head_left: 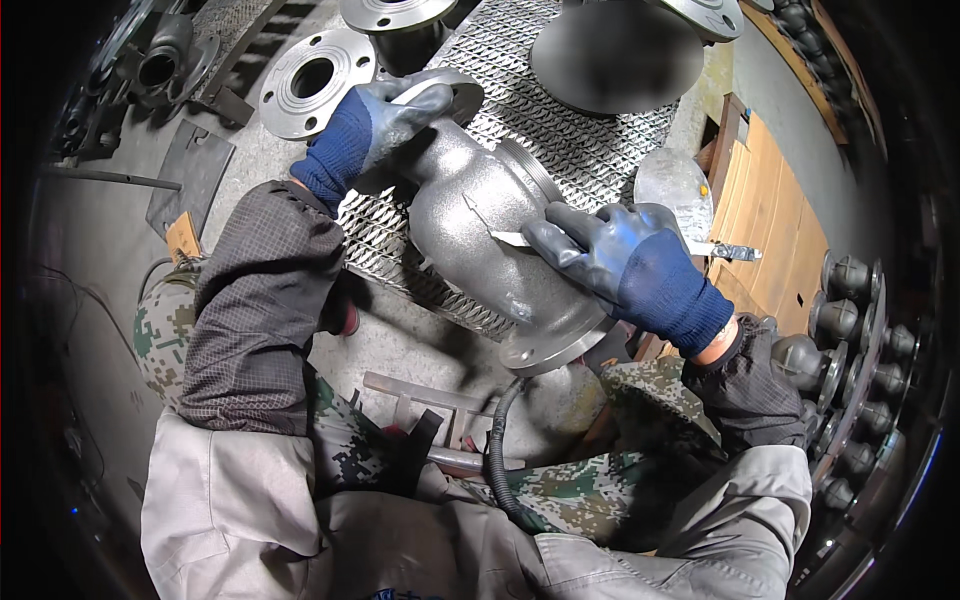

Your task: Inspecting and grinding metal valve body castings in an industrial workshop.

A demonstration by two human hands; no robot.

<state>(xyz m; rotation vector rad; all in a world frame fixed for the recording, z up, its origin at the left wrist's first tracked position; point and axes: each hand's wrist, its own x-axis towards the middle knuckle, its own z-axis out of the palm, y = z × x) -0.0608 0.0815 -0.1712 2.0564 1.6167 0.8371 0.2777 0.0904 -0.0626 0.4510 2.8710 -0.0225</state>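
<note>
A grey cast-metal valve body (470,215) with a raised arrow lies at a slant on the mesh-topped bench (385,240). Its near flange (555,345) points toward me, and a ribbed round neck faces right. My left hand (405,120), in a blue-grey coated glove, is closed round the flange at its far left end. Gloved alike, my right hand (600,245) grips a long, flat, pale scraper-like tool (510,239). The tool's narrow tip lies against the body's side, while its wrapped end sticks out to the right. My palm hides its middle.
Loose round flanges (312,82) stand at the far left of the bench. A large grey disc (615,60), blurred, is at the back. Cardboard (770,220) lies to the right, beside several stacked castings (850,320). A black corrugated hose (497,440) runs near my lap.
</note>
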